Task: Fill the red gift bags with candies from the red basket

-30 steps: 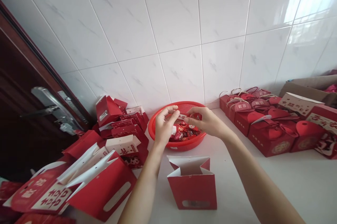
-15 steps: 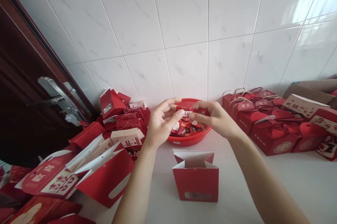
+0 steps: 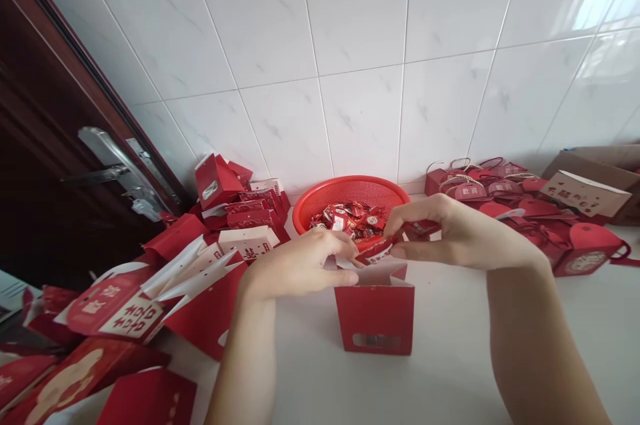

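Observation:
A red paper gift box, its top open and a clear window low on its front, stands upright on the white table. Just over its opening, a red wrapped candy spans between my two hands. My left hand has curled fingers at the candy's left end, its thumb by the box's rim. With thumb and fingers my right hand pinches the right end. Another red packet shows within my right hand's curl. Behind, a red plastic basket holds many wrapped candies.
Open red gift boxes and folded ones crowd the left side. Tied red boxes with cord handles stand at right, before a cardboard box. A tiled wall rises behind; a dark door is at left.
Both hands have come down and nearer from above the basket to the gift box's opening, with the candy between them. The basket is now more visible, and the view has shifted slightly.

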Demonstrator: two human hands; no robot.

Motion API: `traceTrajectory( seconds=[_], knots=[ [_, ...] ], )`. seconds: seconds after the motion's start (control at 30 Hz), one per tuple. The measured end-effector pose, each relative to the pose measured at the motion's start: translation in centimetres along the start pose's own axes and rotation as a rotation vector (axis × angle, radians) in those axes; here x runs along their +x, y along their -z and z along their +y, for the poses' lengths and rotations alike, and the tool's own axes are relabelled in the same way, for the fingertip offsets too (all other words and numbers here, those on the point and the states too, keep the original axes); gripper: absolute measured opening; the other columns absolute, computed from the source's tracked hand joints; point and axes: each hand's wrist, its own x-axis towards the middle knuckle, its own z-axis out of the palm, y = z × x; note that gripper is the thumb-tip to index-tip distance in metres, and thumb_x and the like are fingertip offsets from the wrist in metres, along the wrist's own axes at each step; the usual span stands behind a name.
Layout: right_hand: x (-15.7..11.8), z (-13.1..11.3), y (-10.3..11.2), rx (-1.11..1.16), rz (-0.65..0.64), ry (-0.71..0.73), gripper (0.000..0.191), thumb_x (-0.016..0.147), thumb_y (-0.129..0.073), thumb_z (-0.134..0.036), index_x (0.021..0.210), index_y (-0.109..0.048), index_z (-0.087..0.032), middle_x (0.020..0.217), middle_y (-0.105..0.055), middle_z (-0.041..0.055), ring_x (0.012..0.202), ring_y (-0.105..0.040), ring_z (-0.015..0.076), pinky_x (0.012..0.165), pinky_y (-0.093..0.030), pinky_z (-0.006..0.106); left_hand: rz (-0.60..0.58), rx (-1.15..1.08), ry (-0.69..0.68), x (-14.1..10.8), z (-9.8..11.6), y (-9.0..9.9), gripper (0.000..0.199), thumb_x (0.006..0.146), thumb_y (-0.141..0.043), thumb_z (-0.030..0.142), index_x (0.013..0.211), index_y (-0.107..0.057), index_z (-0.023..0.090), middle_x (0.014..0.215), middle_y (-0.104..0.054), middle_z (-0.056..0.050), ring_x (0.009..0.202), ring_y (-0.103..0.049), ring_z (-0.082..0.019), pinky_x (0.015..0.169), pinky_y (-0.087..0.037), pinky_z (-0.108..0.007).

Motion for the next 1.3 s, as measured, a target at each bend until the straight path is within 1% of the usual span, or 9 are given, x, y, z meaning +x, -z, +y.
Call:
traceTrajectory(
  seconds=[0.13,0.2,0.27,0.43,0.67,0.87,1.03,1.13,1.3],
  knots=[
    [-0.1,0.0,-0.4,-0.113,-0.009,-0.015,0.011,0.085,-0.062,-0.021,0.084,-0.073,-0.018,0.069,-0.066,0.0005,0.057,-0.053,0.0113,0.051,-0.038,0.025,0.058,0.015,0.02,0.7,-0.2,-0.7,0.028,0.071,-0.078,0.036,0.097,-0.077,0.024,0.099,-0.075,-0.003,0.092,-0.067,-0.026,0.068,-0.048,-0.028],
    [0.0,0.0,-0.6,-0.145,-0.005,-0.022,0.012,0.083,-0.06,-0.018,0.079,-0.071,-0.019,0.063,-0.063,-0.0008,0.052,-0.049,0.0104,0.049,-0.036,0.025,0.052,-0.01,-0.044,0.8,-0.4,-0.8,0.016,0.079,-0.07,0.036,0.088,-0.077,0.025,0.09,-0.075,-0.003,0.082,-0.067,-0.023,0.063,-0.045,-0.027],
    [0.0,0.0,-0.7,-0.153,-0.014,-0.031,0.014,0.081,-0.058,-0.014,0.074,-0.068,-0.02,0.059,-0.06,-0.0019,0.049,-0.045,0.0098,0.046,-0.033,0.025,0.037,-0.037,-0.087,0.7,-0.5,-0.8,0.018,0.086,-0.062,0.034,0.083,-0.078,0.026,0.085,-0.075,-0.002,0.076,-0.067,-0.022,0.06,-0.044,-0.027],
    [0.2,0.2,-1.2,-0.141,-0.051,-0.045,0.017,0.077,-0.057,-0.009,0.067,-0.064,-0.021,0.053,-0.055,-0.004,0.045,-0.041,0.0085,0.044,-0.027,0.024,0.072,-0.132,-0.085,0.8,-0.3,-0.8,0.02,0.07,-0.076,0.027,0.09,-0.08,0.028,0.088,-0.076,-0.001,0.081,-0.069,-0.024,0.059,-0.045,-0.026],
    [0.8,0.5,-2.0,-0.199,-0.107,-0.105,0.009,0.082,-0.062,-0.018,0.086,-0.069,-0.021,0.062,-0.064,-0.0009,0.052,-0.053,0.0113,0.046,-0.033,0.024,0.125,-0.096,-0.013,0.6,-0.4,-1.1,0.036,0.061,-0.081,0.029,0.097,-0.079,0.03,0.094,-0.077,-0.002,0.088,-0.071,-0.026,0.06,-0.049,-0.026],
    [0.8,0.4,-1.5,-0.188,0.067,-0.103,0.017,0.089,-0.061,-0.032,0.099,-0.069,-0.02,0.063,-0.061,-0.0014,0.051,-0.049,0.011,0.048,-0.033,0.024,0.141,-0.155,-0.06,1.2,-0.9,-1.0,0.025,0.073,-0.074,0.026,0.098,-0.079,0.027,0.099,-0.079,-0.003,0.087,-0.074,-0.026,0.066,-0.056,-0.029],
    [0.9,1.2,-0.9,-0.082,0.38,-0.117,0.036,0.09,-0.062,-0.051,0.109,-0.067,-0.021,0.085,-0.068,0.0047,0.061,-0.053,0.0127,0.052,-0.038,0.025,0.503,-0.285,-0.141,1.2,-1.2,0.2,0.017,0.078,-0.072,0.026,0.093,-0.081,0.026,0.098,-0.079,-0.004,0.098,-0.072,-0.026,0.086,-0.058,-0.034],
    [1.2,1.8,-0.7,0.024,0.521,-0.113,0.051,0.081,-0.072,-0.056,0.119,-0.063,-0.022,0.093,-0.069,0.0059,0.057,-0.05,0.0111,0.05,-0.038,0.025,0.715,-0.438,-0.163,1.0,-1.5,0.7,0.014,0.075,-0.072,0.025,0.086,-0.082,0.023,0.093,-0.079,-0.006,0.093,-0.073,-0.027,0.083,-0.059,-0.036],
    [1.7,1.8,-1.0,0.315,0.304,-0.035,0.043,0.081,-0.074,-0.053,0.11,-0.069,-0.022,0.099,-0.07,0.0069,0.077,-0.064,0.0183,0.057,-0.047,0.025,0.843,-0.762,-0.138,1.3,-2.0,0.7,0.015,0.072,-0.072,0.027,0.08,-0.082,0.02,0.086,-0.079,-0.007,0.088,-0.073,-0.027,0.079,-0.06,-0.037]
  ],
)
